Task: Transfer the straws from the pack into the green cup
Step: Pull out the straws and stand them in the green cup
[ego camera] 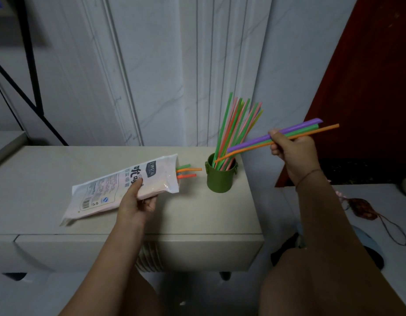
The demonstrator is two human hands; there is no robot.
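The left hand [134, 201] grips the pack [119, 188] near its middle, thumb pressed on the printed face and fingers curled beneath. The pack lies slanted, its lower end on the worktop [49, 169] and its open mouth raised toward the cup [221, 179]. Three straw ends [188, 171], one green and two orange, stick out of that mouth, just short of the cup and not touching it.

The cup stands upright near the worktop's right edge, filled with a fan of green, orange and pink straws [234, 124] leaning up and to the right.

The right hand [293, 151] is up to the right of the cup, fingers closed around three straws [254, 143]: purple, green and orange. Their lower ends point down toward the cup's rim; the orange tip seems to reach just over the opening, though the standing straws make that hard to judge.
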